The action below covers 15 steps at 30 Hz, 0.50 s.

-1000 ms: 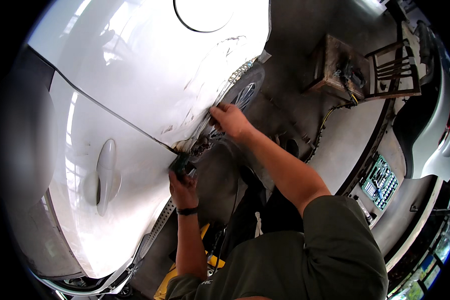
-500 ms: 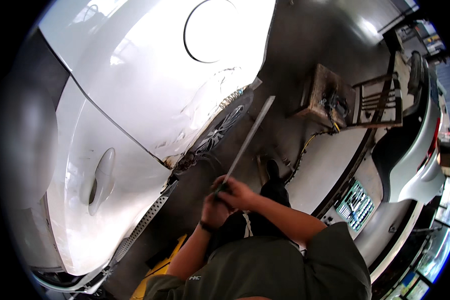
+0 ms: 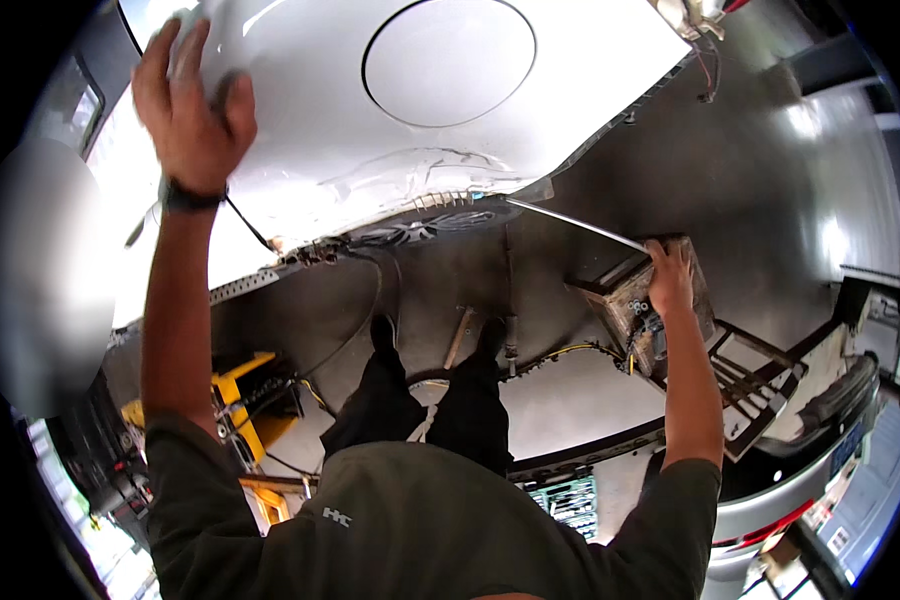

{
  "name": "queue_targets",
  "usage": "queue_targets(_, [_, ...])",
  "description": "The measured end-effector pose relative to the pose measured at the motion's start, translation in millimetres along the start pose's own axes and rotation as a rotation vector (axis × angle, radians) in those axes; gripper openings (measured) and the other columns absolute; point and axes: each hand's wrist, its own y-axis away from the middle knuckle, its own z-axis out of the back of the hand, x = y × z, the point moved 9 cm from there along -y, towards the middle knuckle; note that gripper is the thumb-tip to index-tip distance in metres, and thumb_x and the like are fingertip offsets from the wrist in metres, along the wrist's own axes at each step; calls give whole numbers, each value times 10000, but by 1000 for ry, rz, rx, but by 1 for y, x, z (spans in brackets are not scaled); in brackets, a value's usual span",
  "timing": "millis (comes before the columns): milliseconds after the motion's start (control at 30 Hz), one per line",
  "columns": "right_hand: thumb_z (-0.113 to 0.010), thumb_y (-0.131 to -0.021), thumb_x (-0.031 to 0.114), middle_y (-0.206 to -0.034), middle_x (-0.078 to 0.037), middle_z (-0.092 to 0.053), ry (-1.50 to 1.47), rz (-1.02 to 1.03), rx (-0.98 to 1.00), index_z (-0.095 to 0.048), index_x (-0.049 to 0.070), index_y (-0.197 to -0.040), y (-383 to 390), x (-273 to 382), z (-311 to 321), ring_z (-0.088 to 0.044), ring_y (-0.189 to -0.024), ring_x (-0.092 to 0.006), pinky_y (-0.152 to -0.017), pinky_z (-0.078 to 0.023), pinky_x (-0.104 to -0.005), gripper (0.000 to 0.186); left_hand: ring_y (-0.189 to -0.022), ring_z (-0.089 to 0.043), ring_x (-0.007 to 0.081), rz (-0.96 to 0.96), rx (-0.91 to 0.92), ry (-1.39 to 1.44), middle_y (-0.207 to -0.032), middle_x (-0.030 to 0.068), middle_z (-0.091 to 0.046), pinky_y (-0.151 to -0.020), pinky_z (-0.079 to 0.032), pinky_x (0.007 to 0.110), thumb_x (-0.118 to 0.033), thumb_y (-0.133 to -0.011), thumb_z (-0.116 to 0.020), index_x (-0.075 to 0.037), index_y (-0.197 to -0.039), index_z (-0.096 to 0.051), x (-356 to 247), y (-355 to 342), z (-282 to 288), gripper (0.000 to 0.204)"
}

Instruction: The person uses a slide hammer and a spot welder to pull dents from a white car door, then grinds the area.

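Note:
A white car's side panel (image 3: 300, 110) fills the upper part of the view, dented and creased above the wheel (image 3: 420, 228). My left hand (image 3: 192, 115) is raised at the car's upper left, fingers spread, holding nothing; whether it touches the panel I cannot tell. My right hand (image 3: 670, 278) is closed round the near end of a long, thin metal bar (image 3: 580, 226). From there the bar runs left to the damaged wheel-arch edge (image 3: 485, 197), where its far tip meets or overlaps the edge. The grip end is hidden in my fingers.
A worn wooden stool (image 3: 695, 270) with tools on it stands under my right hand, beside a wooden chair frame (image 3: 745, 390). A cable (image 3: 570, 350) trails across the floor. Yellow equipment (image 3: 245, 400) stands at left. A socket set (image 3: 568, 503) and a removed bumper (image 3: 780, 510) lie behind.
My hands, together on the bar before, are now apart. The left has gone up to the car; the right has swung the bar out right, its tip now at the wheel arch. The view has turned.

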Motion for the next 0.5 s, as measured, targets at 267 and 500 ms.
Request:
queue_targets(267, [-562,-942,-28,-1360,-132,-498,61,189,130,-534,268,-1326,-87,21,-20,-415,-1382,-390,-1134,-386,-634,486,-1392,-481,290,-19,78,-145,-1513,111,-529,-1084,-394,491,-372,-968,-554,-135,-1446,-560,-12,-8,-29,534])
queue_targets(500, [-584,-907,-3,-1278,-112,-532,12,280,70,-574,247,-1269,-104,30,-19,-482,-1299,-372,-1063,-426,-620,441,-1376,-462,481,36,183,-223,-1471,285,-511,-1127,-336,611,-378,-963,-480,23,-1378,-559,-17,-15,-24,583])
